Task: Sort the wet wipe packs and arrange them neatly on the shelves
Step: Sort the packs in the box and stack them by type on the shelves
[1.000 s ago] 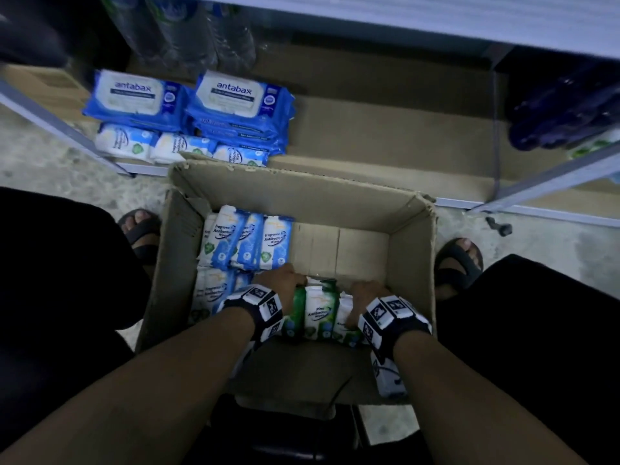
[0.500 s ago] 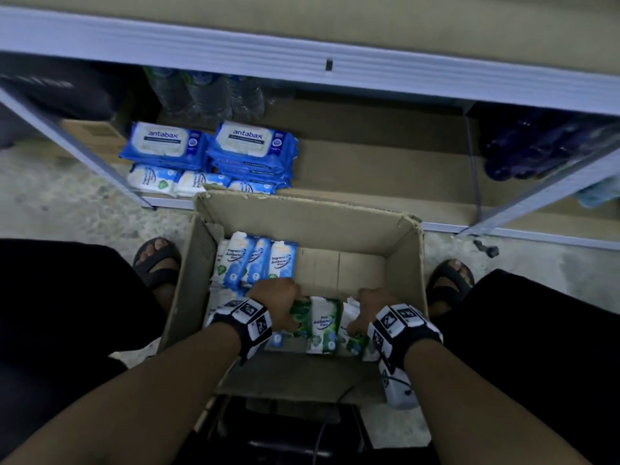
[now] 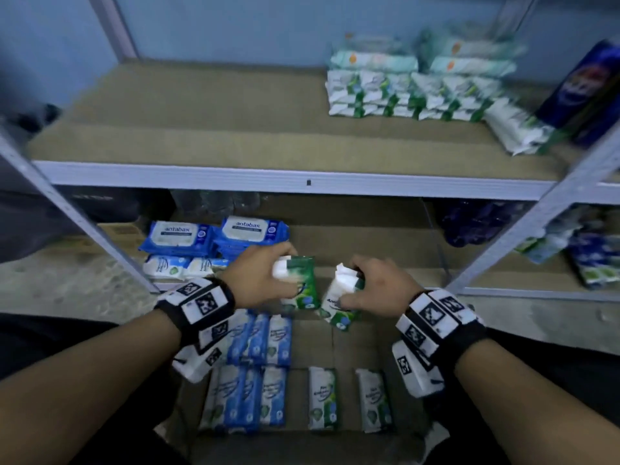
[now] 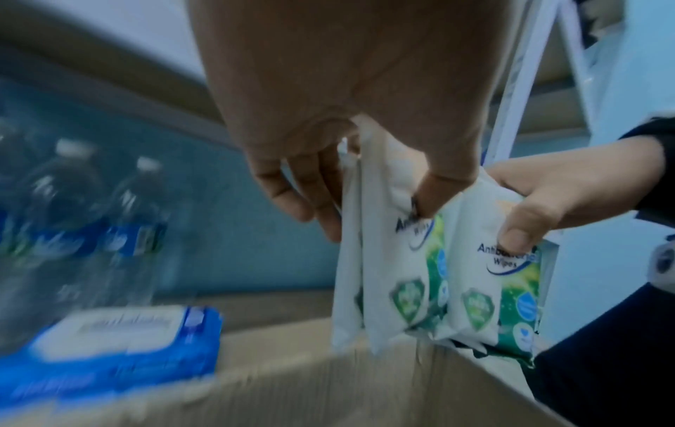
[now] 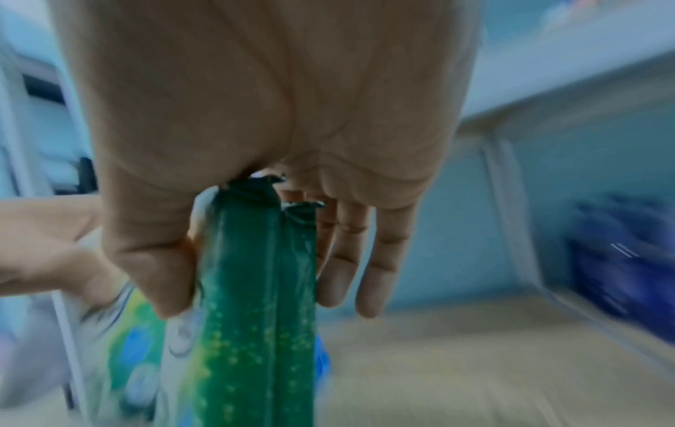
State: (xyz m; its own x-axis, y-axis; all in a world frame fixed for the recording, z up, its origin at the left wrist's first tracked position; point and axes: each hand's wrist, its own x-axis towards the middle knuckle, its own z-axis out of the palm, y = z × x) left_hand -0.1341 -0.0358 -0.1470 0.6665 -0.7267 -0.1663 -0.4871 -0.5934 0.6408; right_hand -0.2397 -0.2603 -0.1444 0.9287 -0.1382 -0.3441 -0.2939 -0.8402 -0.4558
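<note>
Brown board lines two shelves of a grey metal rack (image 3: pixel 201 178) set against a pale blue wall, with bare concrete floor (image 3: pixel 67 283) to the left. Left hand (image 3: pixel 258 276) and right hand (image 3: pixel 379 290) each clamp a small bundle of green-and-white packs (image 3: pixel 303 283) just above an open cardboard box (image 3: pixel 339 344); the packs in the right hand (image 3: pixel 339 303) read "Antibacterial Wipes" in the left wrist view. Blue-and-white packs (image 3: pixel 258 344) stand in rows at the box's left side, two green ones (image 3: pixel 322 397) near its front. On the lower shelf, behind the box, sit blue packs marked "antabax" (image 3: pixel 251 229), water bottles (image 4: pixel 84 219) behind them. Stacks of green-and-white packs (image 3: pixel 402 95) fill the upper shelf's right end, beside a dark blue packet (image 3: pixel 587 92)
</note>
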